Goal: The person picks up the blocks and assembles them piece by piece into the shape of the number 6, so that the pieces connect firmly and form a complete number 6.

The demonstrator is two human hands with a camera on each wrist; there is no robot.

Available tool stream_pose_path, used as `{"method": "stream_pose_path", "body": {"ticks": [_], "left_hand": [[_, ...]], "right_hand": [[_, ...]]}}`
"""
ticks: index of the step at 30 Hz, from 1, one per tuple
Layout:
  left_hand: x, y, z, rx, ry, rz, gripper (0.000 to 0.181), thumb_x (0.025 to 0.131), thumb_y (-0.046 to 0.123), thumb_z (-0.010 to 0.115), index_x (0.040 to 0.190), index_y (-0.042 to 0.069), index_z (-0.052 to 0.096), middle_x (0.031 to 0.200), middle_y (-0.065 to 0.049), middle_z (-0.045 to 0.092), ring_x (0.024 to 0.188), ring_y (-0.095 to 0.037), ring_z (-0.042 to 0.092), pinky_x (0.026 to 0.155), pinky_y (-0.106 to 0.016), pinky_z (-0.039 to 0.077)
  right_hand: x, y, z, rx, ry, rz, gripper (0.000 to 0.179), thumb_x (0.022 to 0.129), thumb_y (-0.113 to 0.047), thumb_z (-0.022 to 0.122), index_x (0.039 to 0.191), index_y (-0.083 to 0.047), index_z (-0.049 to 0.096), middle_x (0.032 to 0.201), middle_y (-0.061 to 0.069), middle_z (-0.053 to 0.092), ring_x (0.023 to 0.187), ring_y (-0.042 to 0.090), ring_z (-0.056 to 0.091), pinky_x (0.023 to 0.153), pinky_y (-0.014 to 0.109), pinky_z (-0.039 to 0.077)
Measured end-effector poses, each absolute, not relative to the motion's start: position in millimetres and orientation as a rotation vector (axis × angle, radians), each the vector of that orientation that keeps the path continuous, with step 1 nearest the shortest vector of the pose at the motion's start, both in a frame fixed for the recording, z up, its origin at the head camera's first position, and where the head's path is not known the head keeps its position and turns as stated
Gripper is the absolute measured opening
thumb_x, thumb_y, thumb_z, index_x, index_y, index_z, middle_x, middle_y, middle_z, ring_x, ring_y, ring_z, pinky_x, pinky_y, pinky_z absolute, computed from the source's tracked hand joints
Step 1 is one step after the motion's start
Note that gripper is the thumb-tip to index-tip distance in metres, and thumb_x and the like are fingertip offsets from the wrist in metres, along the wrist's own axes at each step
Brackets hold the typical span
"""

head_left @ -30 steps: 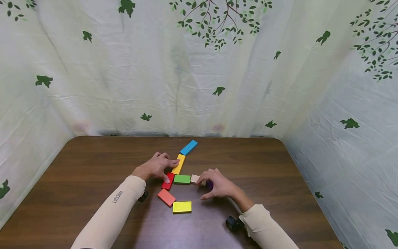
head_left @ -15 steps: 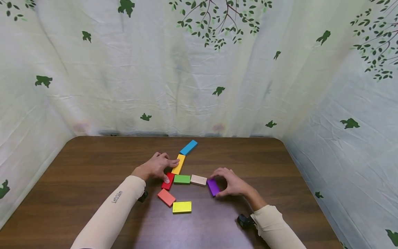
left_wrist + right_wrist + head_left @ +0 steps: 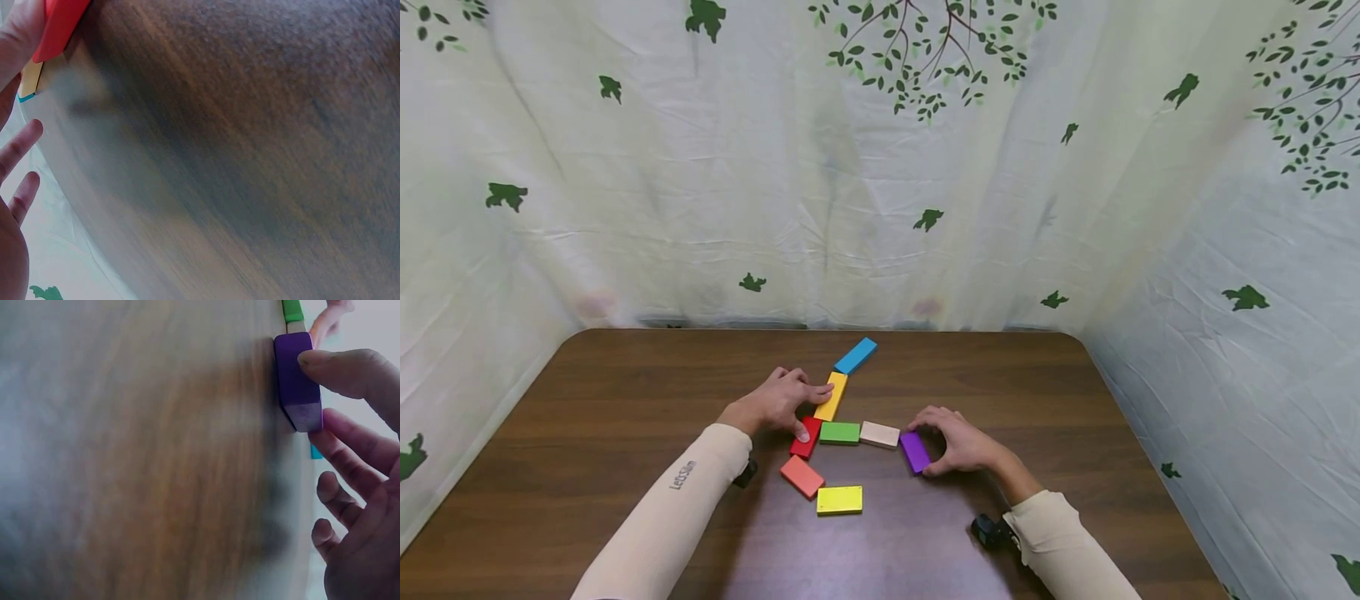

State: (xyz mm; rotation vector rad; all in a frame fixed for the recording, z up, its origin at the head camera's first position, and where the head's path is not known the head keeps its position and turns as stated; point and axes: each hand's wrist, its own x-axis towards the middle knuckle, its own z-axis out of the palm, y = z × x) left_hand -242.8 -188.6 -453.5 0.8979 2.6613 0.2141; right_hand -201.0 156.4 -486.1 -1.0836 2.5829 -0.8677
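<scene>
In the head view my right hand [image 3: 964,442] pinches a purple block [image 3: 915,452] between thumb and index finger. The right wrist view has the thumb on one end of that purple block [image 3: 298,378] and the fingers at its other end. My left hand [image 3: 777,402] lies over the row with its thumb on the red block [image 3: 806,438] and its index finger on the orange-yellow block [image 3: 832,393]. A green block [image 3: 839,432] and a pale wooden block [image 3: 879,434] run sideways from the red one to the purple one.
Beyond the orange-yellow block a blue block [image 3: 856,356] slants to the right. Nearer lie a coral block [image 3: 802,477] and a bright yellow block [image 3: 840,499]. The brown wooden table [image 3: 647,383] ends at a white leaf-print curtain [image 3: 700,250].
My right hand has moved right, off the pale block, and the purple block now shows between its fingers. In the last half second little has shifted. My left hand has stayed in place.
</scene>
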Motion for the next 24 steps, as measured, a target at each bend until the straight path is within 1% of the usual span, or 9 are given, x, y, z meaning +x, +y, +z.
{"method": "stream_pose_path", "body": {"ticks": [6,17,24], "left_hand": [[-242,-187,-452,0.880,2.662,0.226,0.083,0.071,0.039,0.081,0.144,0.016,0.047,0.145,-0.002,0.048,0.119,-0.029,0.040,0.101,-0.050,0.026],[-243,-187,-452,0.871,2.662,0.217,0.083,0.071,0.039,0.081,0.144,0.016,0.047,0.145,-0.003,0.049,0.118,-0.028,0.041,0.100,-0.050,0.026],[-242,-187,-452,0.880,2.658,0.204,0.084,0.072,0.040,0.081,0.144,0.016,0.045,0.145,-0.003,0.048,0.119,-0.028,0.040,0.100,-0.050,0.026]], "right_hand": [[-203,157,-487,-1.057,2.578,-0.826,0.060,0.067,-0.024,0.083,0.121,-0.012,0.061,0.119,0.000,0.056,0.112,0.019,0.049,0.090,0.038,0.035],[-200,155,-485,-1.057,2.622,-0.824,0.056,0.064,-0.027,0.086,0.113,-0.012,0.063,0.111,-0.002,0.060,0.105,0.016,0.052,0.086,0.034,0.035],[-193,151,-484,-1.042,2.650,-0.815,0.056,0.063,-0.028,0.087,0.112,-0.012,0.064,0.108,-0.003,0.061,0.100,0.014,0.052,0.084,0.033,0.034]]}}
